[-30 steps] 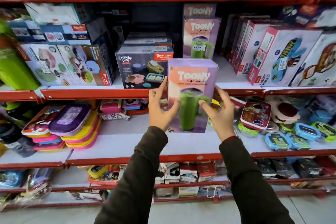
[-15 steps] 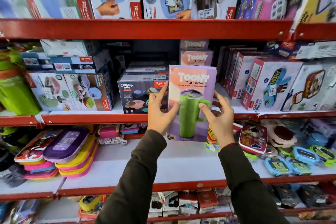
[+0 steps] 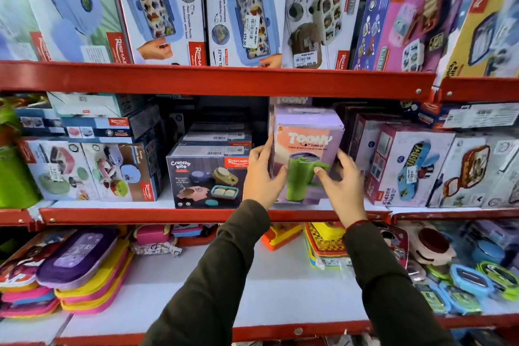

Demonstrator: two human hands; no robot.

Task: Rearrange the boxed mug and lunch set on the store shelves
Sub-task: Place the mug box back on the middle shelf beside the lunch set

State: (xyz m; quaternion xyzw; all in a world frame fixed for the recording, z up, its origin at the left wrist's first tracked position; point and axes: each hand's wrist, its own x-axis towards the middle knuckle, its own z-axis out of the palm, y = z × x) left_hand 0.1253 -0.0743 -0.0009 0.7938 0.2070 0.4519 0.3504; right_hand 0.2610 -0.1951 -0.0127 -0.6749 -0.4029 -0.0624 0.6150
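The left hand (image 3: 262, 177) grips the left edge of the boxed mug (image 3: 307, 157), thumb laid up along the box's side and fingers curled onto its front. The right hand (image 3: 341, 181) is spread over the lower right of the front face, fingers loosely apart, one fingertip on the printed green tumbler (whether the palm presses the box cannot be told). Between the two hands the box stands upright, its base at the front lip of the middle shelf (image 3: 168, 215). Just left of the left hand, touching or nearly touching the wrist, stands the dark lunch set box (image 3: 206, 177) marked Crunchy Bite. Right of the right hand lean pink and white lunchbox cartons (image 3: 407, 168). Below both forearms, on the lower shelf (image 3: 196, 284), lie stacked flat lunchboxes (image 3: 75, 270) far to the left and small round containers (image 3: 474, 284) to the right.
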